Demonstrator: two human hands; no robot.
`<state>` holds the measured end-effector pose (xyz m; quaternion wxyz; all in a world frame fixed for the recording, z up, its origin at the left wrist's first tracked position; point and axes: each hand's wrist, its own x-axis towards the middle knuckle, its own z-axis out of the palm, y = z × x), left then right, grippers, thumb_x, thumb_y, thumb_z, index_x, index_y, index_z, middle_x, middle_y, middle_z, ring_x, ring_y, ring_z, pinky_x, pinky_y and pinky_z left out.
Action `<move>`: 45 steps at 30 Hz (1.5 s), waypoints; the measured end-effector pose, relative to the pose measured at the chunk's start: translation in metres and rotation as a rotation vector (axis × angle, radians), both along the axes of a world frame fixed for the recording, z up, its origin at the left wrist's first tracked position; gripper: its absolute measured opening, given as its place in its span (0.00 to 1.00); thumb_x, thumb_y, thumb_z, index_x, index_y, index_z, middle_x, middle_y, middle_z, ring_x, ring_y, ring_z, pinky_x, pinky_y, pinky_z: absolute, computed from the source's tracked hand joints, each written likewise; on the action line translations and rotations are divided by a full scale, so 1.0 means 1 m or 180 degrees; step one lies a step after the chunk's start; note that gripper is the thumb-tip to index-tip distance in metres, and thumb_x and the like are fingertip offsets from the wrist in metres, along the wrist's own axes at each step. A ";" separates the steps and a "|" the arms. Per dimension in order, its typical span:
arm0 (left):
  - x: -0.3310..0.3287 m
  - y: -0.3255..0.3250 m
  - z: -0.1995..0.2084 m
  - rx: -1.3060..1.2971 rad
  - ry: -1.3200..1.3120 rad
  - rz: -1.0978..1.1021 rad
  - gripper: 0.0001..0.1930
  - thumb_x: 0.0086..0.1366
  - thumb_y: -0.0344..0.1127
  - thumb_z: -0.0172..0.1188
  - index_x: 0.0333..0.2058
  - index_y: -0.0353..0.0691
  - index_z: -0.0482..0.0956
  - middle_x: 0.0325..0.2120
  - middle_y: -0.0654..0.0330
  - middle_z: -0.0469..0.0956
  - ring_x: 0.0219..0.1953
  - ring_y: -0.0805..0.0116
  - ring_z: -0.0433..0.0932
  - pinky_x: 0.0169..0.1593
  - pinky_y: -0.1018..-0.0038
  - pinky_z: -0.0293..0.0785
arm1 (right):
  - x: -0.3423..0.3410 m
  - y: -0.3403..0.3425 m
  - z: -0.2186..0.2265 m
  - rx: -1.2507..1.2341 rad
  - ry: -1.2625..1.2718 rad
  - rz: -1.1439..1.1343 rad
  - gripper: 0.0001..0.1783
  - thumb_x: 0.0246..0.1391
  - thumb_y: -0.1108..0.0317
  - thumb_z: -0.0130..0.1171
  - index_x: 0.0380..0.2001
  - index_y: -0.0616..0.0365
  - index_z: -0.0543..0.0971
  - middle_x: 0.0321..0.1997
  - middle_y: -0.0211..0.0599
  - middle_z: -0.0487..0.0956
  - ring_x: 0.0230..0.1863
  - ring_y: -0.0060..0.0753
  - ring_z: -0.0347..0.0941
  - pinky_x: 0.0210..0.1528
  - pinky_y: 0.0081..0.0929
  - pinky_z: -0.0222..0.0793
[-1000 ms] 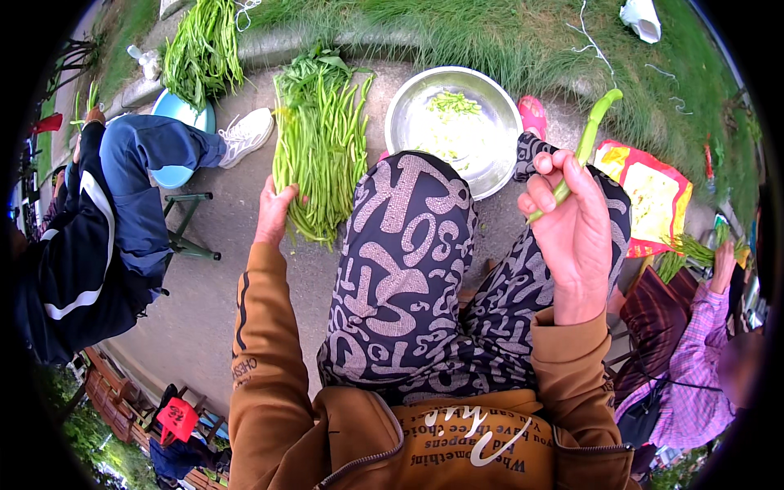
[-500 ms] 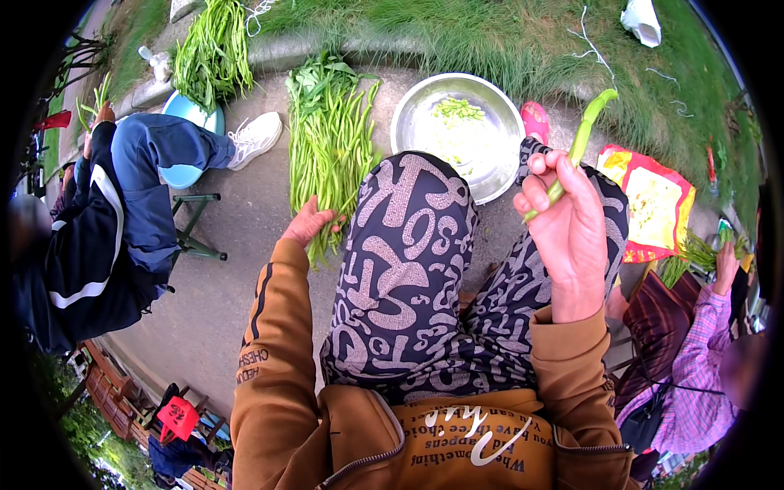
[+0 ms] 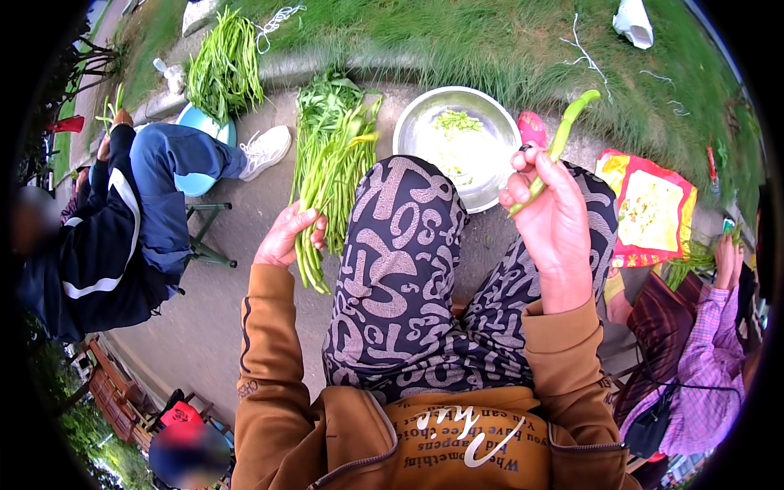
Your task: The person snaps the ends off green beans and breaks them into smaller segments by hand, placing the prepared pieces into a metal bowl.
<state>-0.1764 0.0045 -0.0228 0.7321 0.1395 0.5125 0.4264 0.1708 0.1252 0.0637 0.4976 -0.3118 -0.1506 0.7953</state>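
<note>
My left hand (image 3: pixel 282 232) has its fingers wrapped round the lower ends of several stalks at the near end of a heap of long green leafy vegetable stalks (image 3: pixel 335 159). That heap lies on the pavement beside my left knee, its leaves toward the grass. Above my right knee, my right hand (image 3: pixel 549 192) is raised, pinching a single thick green stalk (image 3: pixel 566 126) between thumb and fingers. The stalk points up and slightly right. Beyond my knees a wide metal basin (image 3: pixel 408 122) holds short cut green pieces (image 3: pixel 459 122).
A red and yellow sack (image 3: pixel 606 167) with scraps on it lies to the right. Another stalk bundle (image 3: pixel 224 69) rests over a blue basin (image 3: pixel 196 185) at the far left. A seated person (image 3: pixel 122 220) is on the left, another (image 3: pixel 694 367) on the right. Grass (image 3: pixel 482 33) borders the curb.
My left hand has drawn some stalks of the heap slightly toward me and left. The right hand still pinches its stalk, shifted slightly left and down.
</note>
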 end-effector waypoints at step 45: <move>0.190 0.024 0.058 0.1294 -0.0331 0.0415 0.14 0.59 0.29 0.59 0.44 0.37 0.72 0.34 0.61 0.77 0.37 0.73 0.76 0.42 0.77 0.73 | 0.003 -0.066 -0.037 0.1257 -0.1234 0.1456 0.11 0.57 0.70 0.51 0.44 0.60 0.68 0.35 0.33 0.74 0.33 0.23 0.74 0.33 0.24 0.74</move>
